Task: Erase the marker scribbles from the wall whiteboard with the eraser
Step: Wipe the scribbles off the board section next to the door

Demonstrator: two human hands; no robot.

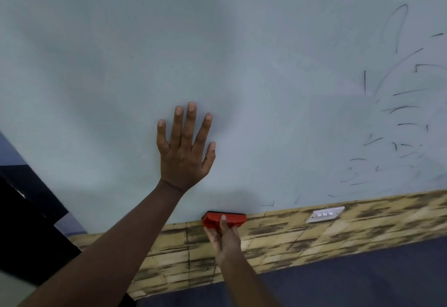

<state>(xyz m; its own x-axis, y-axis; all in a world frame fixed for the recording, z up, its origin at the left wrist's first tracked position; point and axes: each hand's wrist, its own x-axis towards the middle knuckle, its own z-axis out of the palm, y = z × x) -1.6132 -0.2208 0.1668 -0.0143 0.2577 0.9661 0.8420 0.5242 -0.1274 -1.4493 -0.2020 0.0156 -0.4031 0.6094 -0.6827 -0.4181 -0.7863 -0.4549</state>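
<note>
Low on the board (217,53), at its bottom edge, sits the red eraser (225,218), dark pad side against the surface, right where board meets the brick-pattern wall strip (302,239). Right hand (223,236) grips the eraser from below, thumb over the red back, other fingers wrapped under and mostly hidden. Right forearm runs down to the lower frame edge.

Left hand (185,147) lies flat on the board above and left of the eraser, fingers straight and spread, thumb out to the right, palm against the surface, holding nothing. Left forearm comes in from bottom left. The two hands are apart, left one higher.

Board centre and left look wiped, only faint smudges. Scribbles (396,123) are on the right side: thin dark strokes, a tall loop at upper right, short dashes and curves lower down, reaching close to the bottom edge. A small corner-shaped mark (269,204) sits just right of the eraser, near the edge. Eraser is well apart from the main scribbles.

White switch plate (325,214) is on the wall strip, right of the eraser, just under the board edge. Dark floor (362,277) shows below the strip. Black object (26,229) at far left, cannot tell what.
</note>
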